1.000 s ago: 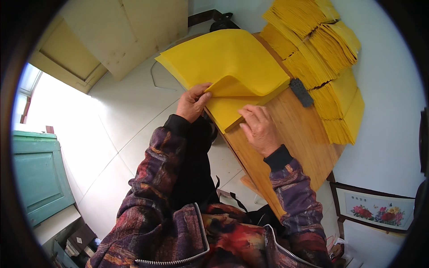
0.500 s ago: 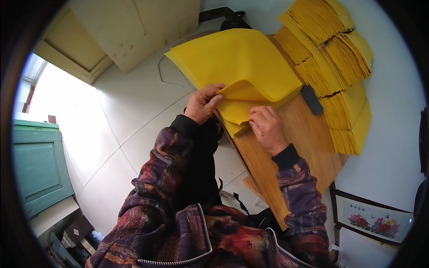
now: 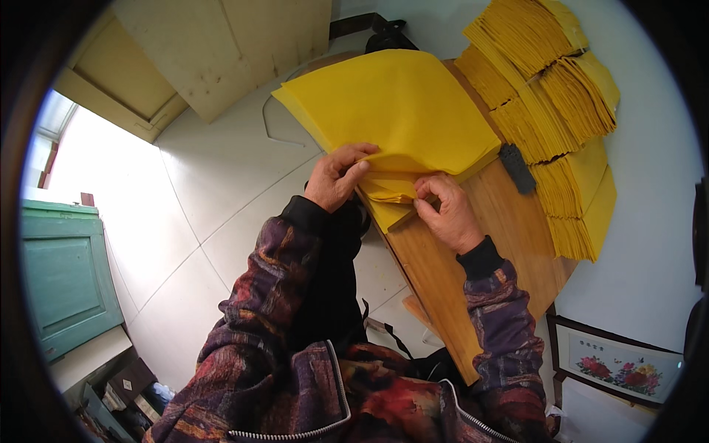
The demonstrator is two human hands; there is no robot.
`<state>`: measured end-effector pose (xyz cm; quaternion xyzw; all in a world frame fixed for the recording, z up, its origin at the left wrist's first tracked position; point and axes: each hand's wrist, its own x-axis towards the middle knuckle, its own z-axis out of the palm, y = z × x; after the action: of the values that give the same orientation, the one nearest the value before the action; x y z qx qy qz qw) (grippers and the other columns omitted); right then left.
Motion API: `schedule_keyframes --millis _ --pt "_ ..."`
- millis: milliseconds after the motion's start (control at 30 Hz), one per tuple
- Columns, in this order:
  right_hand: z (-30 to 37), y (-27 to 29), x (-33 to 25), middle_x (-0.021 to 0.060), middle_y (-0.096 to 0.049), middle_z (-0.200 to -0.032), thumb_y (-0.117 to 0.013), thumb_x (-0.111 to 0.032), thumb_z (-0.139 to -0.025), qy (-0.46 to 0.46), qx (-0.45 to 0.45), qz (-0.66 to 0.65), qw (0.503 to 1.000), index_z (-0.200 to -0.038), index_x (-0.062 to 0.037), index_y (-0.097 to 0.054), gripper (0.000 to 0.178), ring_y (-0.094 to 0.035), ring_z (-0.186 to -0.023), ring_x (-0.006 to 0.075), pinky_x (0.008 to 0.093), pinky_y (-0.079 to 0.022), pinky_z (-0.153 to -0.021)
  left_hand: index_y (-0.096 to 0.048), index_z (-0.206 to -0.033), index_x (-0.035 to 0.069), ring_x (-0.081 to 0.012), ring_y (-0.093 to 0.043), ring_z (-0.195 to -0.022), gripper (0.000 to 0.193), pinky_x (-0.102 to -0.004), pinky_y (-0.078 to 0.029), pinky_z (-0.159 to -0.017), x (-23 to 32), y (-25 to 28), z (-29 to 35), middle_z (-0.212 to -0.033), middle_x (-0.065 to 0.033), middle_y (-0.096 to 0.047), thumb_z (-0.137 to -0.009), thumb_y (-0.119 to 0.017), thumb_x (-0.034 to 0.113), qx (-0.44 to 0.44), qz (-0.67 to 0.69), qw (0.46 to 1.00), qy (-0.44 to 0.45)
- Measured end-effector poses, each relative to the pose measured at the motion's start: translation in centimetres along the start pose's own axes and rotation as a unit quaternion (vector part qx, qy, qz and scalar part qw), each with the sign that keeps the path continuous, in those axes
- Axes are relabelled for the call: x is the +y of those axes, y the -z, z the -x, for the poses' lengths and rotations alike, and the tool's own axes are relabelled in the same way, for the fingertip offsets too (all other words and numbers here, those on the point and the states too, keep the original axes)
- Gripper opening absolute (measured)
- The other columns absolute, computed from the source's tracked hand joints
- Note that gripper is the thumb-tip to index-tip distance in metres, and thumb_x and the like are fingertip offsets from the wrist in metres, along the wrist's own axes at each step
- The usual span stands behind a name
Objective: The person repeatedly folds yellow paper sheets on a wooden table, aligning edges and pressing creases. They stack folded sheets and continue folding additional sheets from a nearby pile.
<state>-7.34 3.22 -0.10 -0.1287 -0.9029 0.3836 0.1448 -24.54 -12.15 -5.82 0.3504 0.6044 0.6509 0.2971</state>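
Observation:
A stack of large yellow paper sheets (image 3: 399,103) lies on the wooden table (image 3: 473,236), its near edge lifted and folding over. At the left of that edge my left hand (image 3: 340,176) is closed on the top yellow sheet, thumb toward me and fingers partly under the fold. My right hand (image 3: 444,213) pinches the folded part of the sheet between thumb and fingers, to the right of my left hand. Between the two hands the paper bunches into a narrow fold. More sheets show beneath it at the table's edge.
Bundles of folded yellow paper (image 3: 546,111) are piled along the table's right side by the wall. A dark grey block (image 3: 517,168) sits between them and the stack. Left are a tiled floor (image 3: 214,199) and a green cabinet (image 3: 70,273); a framed flower picture (image 3: 620,362) stands lower right.
The raised flap of the sheet has come down toward me and flattened into a tighter fold. My right hand has turned slightly and moved a little lower; my left hand barely moved.

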Motion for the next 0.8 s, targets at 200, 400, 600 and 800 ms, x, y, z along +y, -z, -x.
schedule_keyframes --millis 200,400,600,800 --pt "-0.4 0.5 0.4 0.0145 -0.061 -0.080 -0.066 -0.007 -0.078 -0.071 -0.011 -0.052 0.996 -0.084 0.0029 -0.058 0.014 -0.060 -0.075 0.0278 0.0349 -0.048 -0.069 -0.061 -0.101 0.000 -0.0127 -0.055 -0.088 0.024 -0.0238 -0.045 -0.072 -0.6 0.5 0.3 -0.128 -0.0080 -0.054 -0.083 -0.063 0.016 -0.057 0.077 0.995 -0.023" --pt "-0.2 -0.2 0.3 0.0082 -0.060 -0.085 -0.066 -0.005 -0.081 -0.128 0.003 -0.125 0.984 -0.088 -0.0003 -0.057 0.013 -0.056 -0.077 0.0178 0.0283 -0.045 -0.070 -0.062 -0.104 0.002 -0.0082 -0.055 -0.075 0.021 -0.0195 -0.044 -0.060 -1.5 0.1 -0.2 -0.127 -0.0059 -0.055 -0.083 -0.057 0.006 -0.038 0.052 0.997 -0.047" --pt "2.0 -0.4 -0.9 0.0108 -0.057 -0.090 -0.068 -0.002 -0.077 0.088 0.110 0.118 0.983 -0.088 -0.0038 -0.057 0.016 -0.057 -0.082 0.0289 0.0339 -0.048 -0.071 -0.063 -0.108 -0.002 -0.0132 -0.057 -0.089 0.021 -0.0254 -0.044 -0.079 -0.4 -0.1 0.1 -0.118 -0.0064 -0.061 -0.089 -0.058 0.006 -0.002 0.022 0.999 0.036" --pt "2.0 -1.0 -0.9 0.0079 -0.058 -0.090 -0.069 -0.001 -0.075 0.155 0.031 0.237 0.959 -0.093 -0.0031 -0.062 0.020 -0.055 -0.088 0.0282 0.0365 -0.049 -0.075 -0.063 -0.105 -0.004 -0.0163 -0.059 -0.100 0.019 -0.0280 -0.045 -0.089 -0.2 -0.4 0.1 -0.118 -0.0073 -0.062 -0.090 -0.058 0.005 0.014 0.049 0.998 0.036"
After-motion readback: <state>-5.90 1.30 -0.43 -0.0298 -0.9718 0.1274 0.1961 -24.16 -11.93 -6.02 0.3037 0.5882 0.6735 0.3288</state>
